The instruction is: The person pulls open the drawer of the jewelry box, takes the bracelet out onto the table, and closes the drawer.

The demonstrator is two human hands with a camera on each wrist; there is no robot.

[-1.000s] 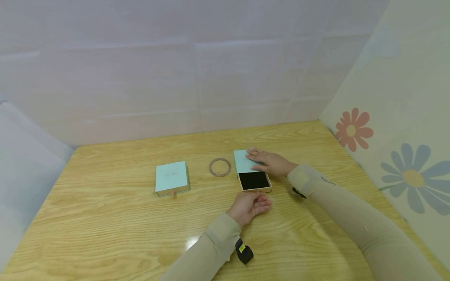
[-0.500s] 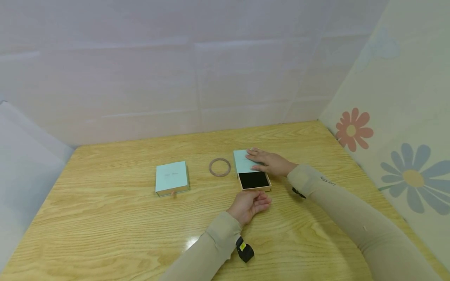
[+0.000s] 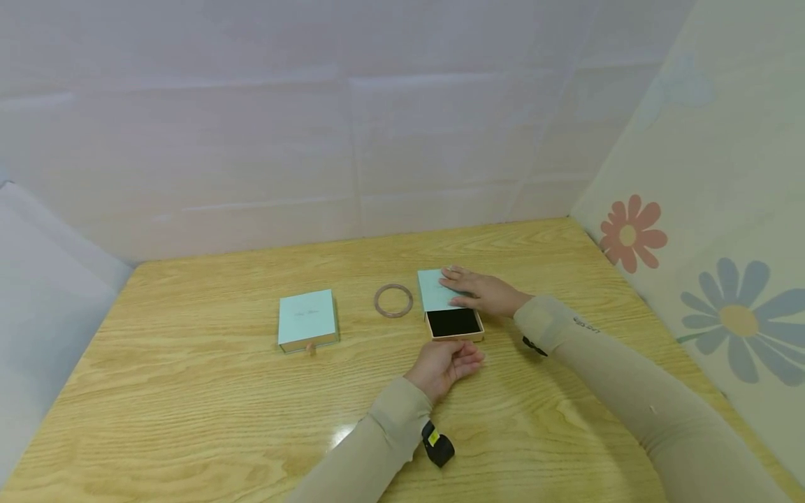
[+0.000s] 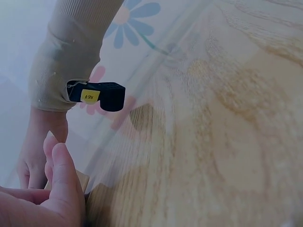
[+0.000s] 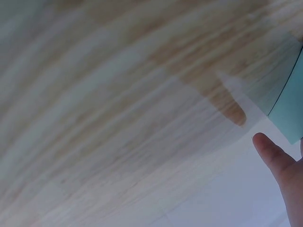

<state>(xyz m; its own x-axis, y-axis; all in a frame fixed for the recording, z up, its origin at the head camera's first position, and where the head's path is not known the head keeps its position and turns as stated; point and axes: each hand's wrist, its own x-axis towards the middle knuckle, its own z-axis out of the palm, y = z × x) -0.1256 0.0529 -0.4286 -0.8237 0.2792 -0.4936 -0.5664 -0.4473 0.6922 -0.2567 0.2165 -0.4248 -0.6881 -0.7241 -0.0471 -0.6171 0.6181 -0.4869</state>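
Observation:
A light blue drawer box (image 3: 434, 292) lies right of the table's middle, its black-lined drawer (image 3: 454, 323) partly out toward me. My right hand (image 3: 487, 292) rests flat on the sleeve of this box, fingers spread over the top; its thumb shows beside the blue box (image 5: 289, 111) in the right wrist view. At the drawer's front edge, my left hand (image 3: 445, 369) touches with its thumb side, palm turned up and fingers loosely bent. In the left wrist view the left hand (image 4: 52, 194) covers most of the box. A pinkish bangle (image 3: 376, 305) lies just left of the box.
Farther left, a second light blue box (image 3: 307, 316) sits closed, a small ribbon tab (image 3: 311, 348) at its front. The wooden table (image 3: 207, 405) meets a pale covered wall (image 3: 264, 154) behind and a flower-printed sheet (image 3: 679, 209) at the right.
The drawer has slid slightly back into its sleeve, and my left hand has moved a little forward with it. My right hand stays on the box top. The bangle and second box have not moved.

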